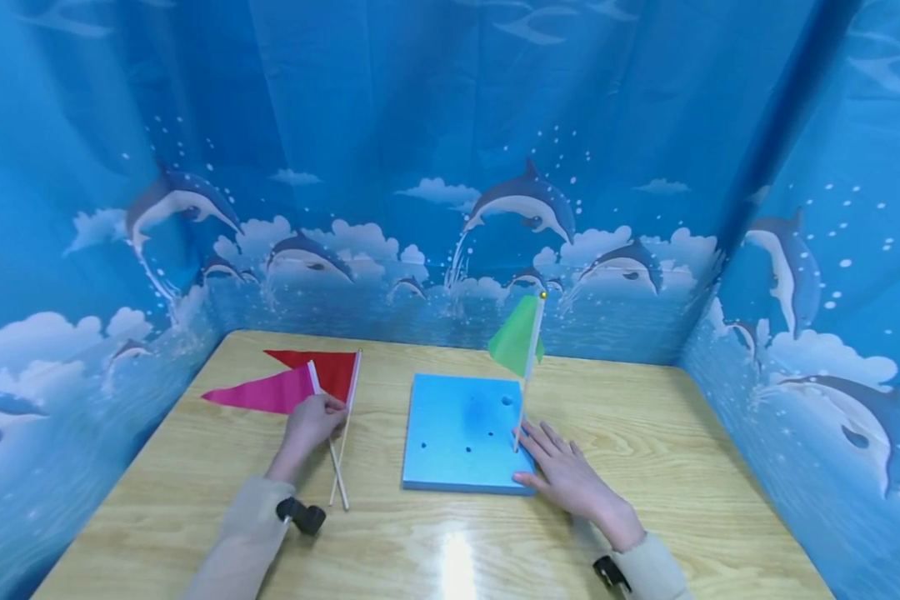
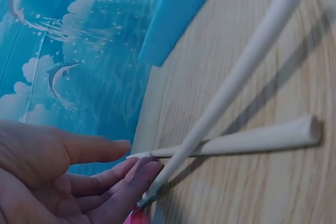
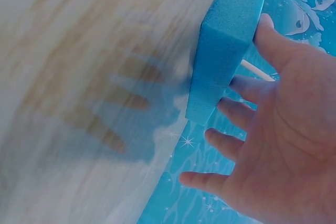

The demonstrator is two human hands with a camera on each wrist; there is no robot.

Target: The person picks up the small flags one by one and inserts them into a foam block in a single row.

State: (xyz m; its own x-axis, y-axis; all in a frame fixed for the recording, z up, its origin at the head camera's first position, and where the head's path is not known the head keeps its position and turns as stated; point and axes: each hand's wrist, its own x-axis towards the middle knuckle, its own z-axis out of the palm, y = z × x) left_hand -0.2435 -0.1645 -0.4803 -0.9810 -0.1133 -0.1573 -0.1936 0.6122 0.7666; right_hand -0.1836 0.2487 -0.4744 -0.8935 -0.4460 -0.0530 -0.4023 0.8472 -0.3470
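Note:
My left hand (image 1: 312, 423) is at the crossed sticks of a pink pennant flag (image 1: 266, 393) and a red pennant flag (image 1: 333, 372), which lie overlapping on the table. Seen in the left wrist view, a white stick (image 2: 257, 138) runs between thumb and fingertips (image 2: 149, 170); I cannot tell whether they pinch it. My right hand (image 1: 570, 479), fingers spread, rests at the right edge of a blue foam block (image 1: 450, 408). Thumb and fingers lie along that edge in the right wrist view. A green flag (image 1: 516, 337) stands in the block, its stick tilted slightly, beside the right fingertips.
Several small dark holes, one of them (image 1: 468, 450) near the front, dot the block's top. The light wooden table (image 1: 390, 542) ends at a blue curtain (image 1: 420, 125) with printed dolphins, which hangs behind it and on both sides.

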